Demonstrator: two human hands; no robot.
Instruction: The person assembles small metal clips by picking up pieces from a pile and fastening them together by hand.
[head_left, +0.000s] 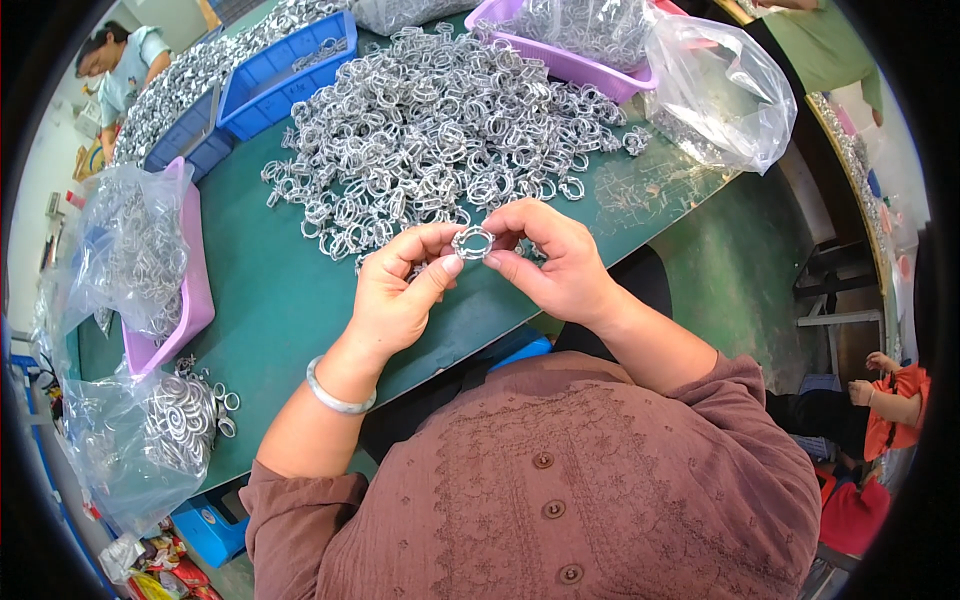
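Note:
Between my two hands, above the near edge of the green table (270,330), is a small silver metal ring (473,243) with little lugs on its rim. My left hand (405,285) pinches its left side between thumb and forefinger. On the other side, my right hand (555,260) grips the ring's right edge the same way, its other fingers curled. Just beyond my fingers spreads a large heap of similar silver rings (430,120). A few of them lie partly hidden behind my hands.
Blue bins (285,75) stand at the far left, a purple basket (570,65) at the back. Nearer left are another purple basket (197,270) and a plastic bag (110,440) beside flat rings (182,420). A clear bag (725,95) sits far right. Other people work nearby.

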